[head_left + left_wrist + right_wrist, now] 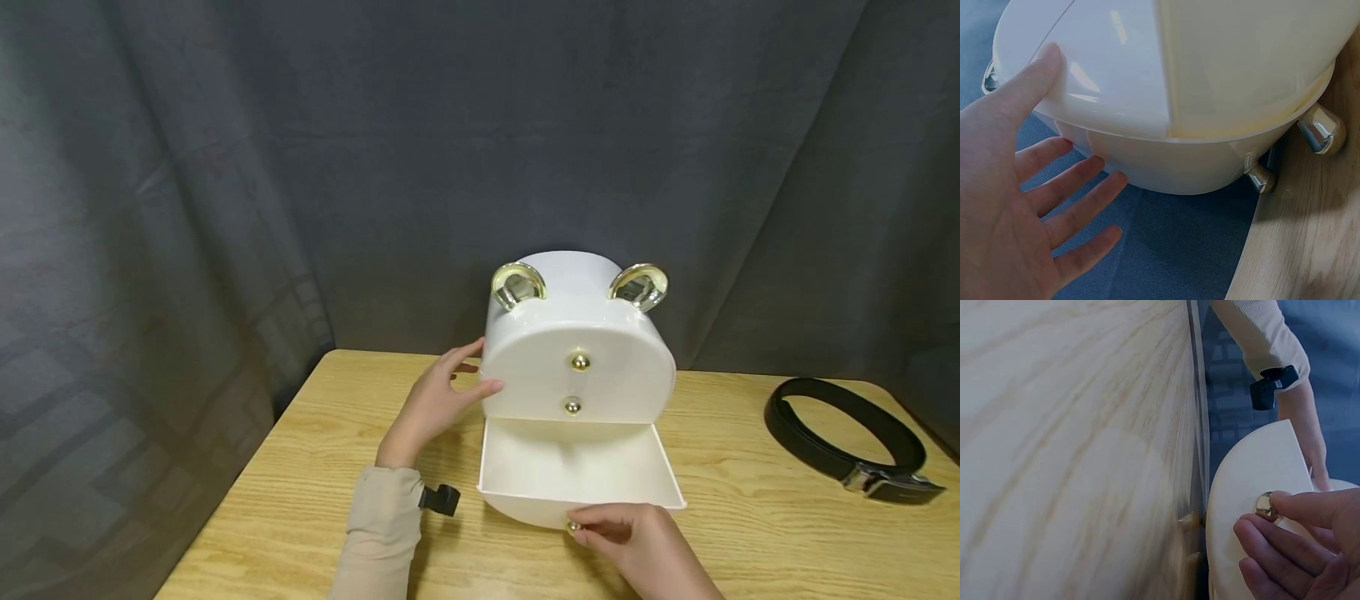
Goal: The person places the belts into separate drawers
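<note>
A white storage box with two gold ears stands on the table. Its lower drawer is pulled out toward me, and no contents show inside. My right hand pinches the drawer's round gold knob between thumb and fingers. At the box's left side is my left hand; its thumb rests on the front face, and the other fingers are spread along the side wall in the left wrist view. Two more gold knobs sit on the upper front.
A coiled black belt with a metal buckle lies on the wooden table to the right. Dark grey curtains hang behind the table and along its left. A black wrist device sticks out from the left sleeve.
</note>
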A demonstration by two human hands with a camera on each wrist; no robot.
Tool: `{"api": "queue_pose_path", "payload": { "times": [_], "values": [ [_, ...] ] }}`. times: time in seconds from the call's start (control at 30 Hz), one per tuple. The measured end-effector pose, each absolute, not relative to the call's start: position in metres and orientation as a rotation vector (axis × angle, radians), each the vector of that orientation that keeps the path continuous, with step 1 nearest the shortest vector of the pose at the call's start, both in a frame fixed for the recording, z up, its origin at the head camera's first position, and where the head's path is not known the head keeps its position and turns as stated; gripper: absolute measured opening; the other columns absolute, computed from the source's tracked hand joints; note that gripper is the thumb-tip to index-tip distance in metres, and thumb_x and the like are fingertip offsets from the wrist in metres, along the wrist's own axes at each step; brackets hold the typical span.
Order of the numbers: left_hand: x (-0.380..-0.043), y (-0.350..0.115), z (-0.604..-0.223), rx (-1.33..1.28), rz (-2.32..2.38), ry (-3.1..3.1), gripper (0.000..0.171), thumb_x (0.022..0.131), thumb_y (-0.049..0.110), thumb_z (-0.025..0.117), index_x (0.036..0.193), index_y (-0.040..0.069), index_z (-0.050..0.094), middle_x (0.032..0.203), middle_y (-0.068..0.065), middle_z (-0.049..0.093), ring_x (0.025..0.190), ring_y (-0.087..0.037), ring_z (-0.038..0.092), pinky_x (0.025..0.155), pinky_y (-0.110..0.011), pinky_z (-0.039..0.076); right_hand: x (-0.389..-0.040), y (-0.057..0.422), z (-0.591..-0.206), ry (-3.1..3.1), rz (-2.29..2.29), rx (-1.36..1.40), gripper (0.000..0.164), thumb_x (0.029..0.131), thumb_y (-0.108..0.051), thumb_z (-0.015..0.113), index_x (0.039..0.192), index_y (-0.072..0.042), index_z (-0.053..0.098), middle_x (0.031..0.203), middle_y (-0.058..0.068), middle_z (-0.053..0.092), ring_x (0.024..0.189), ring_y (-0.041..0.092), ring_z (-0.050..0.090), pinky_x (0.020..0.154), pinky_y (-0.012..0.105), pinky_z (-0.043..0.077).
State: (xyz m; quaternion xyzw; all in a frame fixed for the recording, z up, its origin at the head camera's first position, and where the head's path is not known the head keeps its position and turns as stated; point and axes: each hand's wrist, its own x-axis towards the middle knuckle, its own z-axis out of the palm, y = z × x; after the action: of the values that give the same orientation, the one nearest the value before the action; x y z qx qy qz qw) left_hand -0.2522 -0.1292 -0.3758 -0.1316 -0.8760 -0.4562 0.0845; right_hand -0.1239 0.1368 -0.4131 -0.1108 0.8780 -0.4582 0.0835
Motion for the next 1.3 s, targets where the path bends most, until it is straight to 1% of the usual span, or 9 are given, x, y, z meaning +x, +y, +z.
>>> {"api": "queue_pose_path", "payload": {
  "times": [0.17, 0.33, 0.47, 0.63, 0.77, 0.93, 1.03, 1.2, 1.3],
  "values": [
    [-0.252, -0.129, -0.377, -0.387, -1.366, -2.62, 0.071, 0.071, 0.067, 0.063, 0.135, 0.046, 0.04, 0.125, 0.016, 0.05, 0.112, -0.015, 0.05, 0.09, -0.041, 0.043, -0.123, 0.137, -0.414, 2.62, -1.363, -0.348, 0.014, 0.08, -0.024, 0.071, 0.094, -0.025, 0.073, 0.087, -0.009, 0.071, 0.083, 0.003, 0.063, 0.07, 0.02, 0.05],
    [-0.252, -0.129, -0.377, -0.382, -1.368, -2.627, 0.071, 0.071, 0.067, 0.063, 0.135, 0.046, 0.04, 0.126, 0.015, 0.049, 0.113, -0.017, 0.049, 0.09, -0.041, 0.043, -0.122, 0.138, -0.416, 2.602, -1.388, -0.368, 0.015, 0.08, -0.021, 0.072, 0.095, -0.023, 0.074, 0.092, -0.006, 0.07, 0.086, 0.005, 0.064, 0.071, 0.023, 0.052],
    [-0.252, -0.129, -0.377, -0.381, -1.363, -2.63, 0.071, 0.071, 0.068, 0.063, 0.135, 0.047, 0.039, 0.128, 0.016, 0.047, 0.112, -0.014, 0.049, 0.091, -0.038, 0.042, -0.122, 0.138, -0.417, 2.585, -1.397, -0.36, 0.015, 0.081, -0.02, 0.072, 0.095, -0.022, 0.074, 0.093, -0.006, 0.07, 0.087, 0.006, 0.064, 0.071, 0.021, 0.052],
    [-0.254, -0.129, -0.378, -0.416, -1.357, -2.617, 0.072, 0.072, 0.067, 0.063, 0.136, 0.044, 0.04, 0.132, 0.015, 0.046, 0.111, -0.008, 0.05, 0.094, -0.036, 0.04, -0.122, 0.139, -0.416, 2.561, -1.364, -0.347, 0.016, 0.081, -0.024, 0.07, 0.097, -0.023, 0.073, 0.092, -0.007, 0.07, 0.087, 0.005, 0.063, 0.071, 0.021, 0.051],
    [-0.254, -0.13, -0.378, -0.42, -1.359, -2.612, 0.072, 0.072, 0.067, 0.063, 0.136, 0.044, 0.04, 0.13, 0.017, 0.046, 0.11, -0.007, 0.05, 0.093, -0.036, 0.04, -0.123, 0.142, -0.417, 2.521, -1.37, -0.425, 0.021, 0.082, -0.025, 0.07, 0.103, -0.021, 0.071, 0.097, -0.005, 0.07, 0.088, 0.005, 0.064, 0.072, 0.021, 0.052],
    [-0.253, -0.129, -0.377, -0.408, -1.349, -2.613, 0.07, 0.072, 0.068, 0.062, 0.135, 0.047, 0.039, 0.124, 0.017, 0.05, 0.111, -0.012, 0.049, 0.09, -0.038, 0.042, -0.125, 0.15, -0.42, 2.375, -1.454, -0.575, 0.03, 0.085, -0.021, 0.067, 0.115, -0.015, 0.065, 0.109, 0.005, 0.067, 0.094, 0.012, 0.064, 0.076, 0.024, 0.052],
    [-0.253, -0.129, -0.377, -0.414, -1.354, -2.615, 0.07, 0.072, 0.068, 0.062, 0.135, 0.046, 0.039, 0.122, 0.016, 0.051, 0.112, -0.015, 0.049, 0.089, -0.039, 0.043, -0.125, 0.155, -0.421, 2.311, -1.477, -0.614, 0.034, 0.087, -0.023, 0.065, 0.12, -0.015, 0.062, 0.115, 0.007, 0.064, 0.098, 0.015, 0.063, 0.078, 0.026, 0.052],
    [-0.253, -0.128, -0.377, -0.422, -1.369, -2.619, 0.07, 0.073, 0.067, 0.061, 0.136, 0.045, 0.039, 0.126, 0.015, 0.05, 0.112, -0.015, 0.049, 0.089, -0.039, 0.043, -0.122, 0.162, -0.418, 2.359, -1.448, -0.672, 0.033, 0.088, -0.029, 0.062, 0.12, -0.019, 0.063, 0.117, 0.001, 0.063, 0.103, 0.011, 0.06, 0.08, 0.025, 0.051],
    [-0.252, -0.128, -0.376, -0.4, -1.367, -2.623, 0.072, 0.072, 0.067, 0.062, 0.136, 0.044, 0.039, 0.131, 0.014, 0.047, 0.114, -0.015, 0.049, 0.091, -0.04, 0.042, -0.12, 0.166, -0.414, 2.439, -1.413, -0.664, 0.031, 0.086, -0.033, 0.064, 0.115, -0.021, 0.067, 0.111, -0.004, 0.066, 0.098, 0.006, 0.06, 0.077, 0.024, 0.051]
  ]
}}
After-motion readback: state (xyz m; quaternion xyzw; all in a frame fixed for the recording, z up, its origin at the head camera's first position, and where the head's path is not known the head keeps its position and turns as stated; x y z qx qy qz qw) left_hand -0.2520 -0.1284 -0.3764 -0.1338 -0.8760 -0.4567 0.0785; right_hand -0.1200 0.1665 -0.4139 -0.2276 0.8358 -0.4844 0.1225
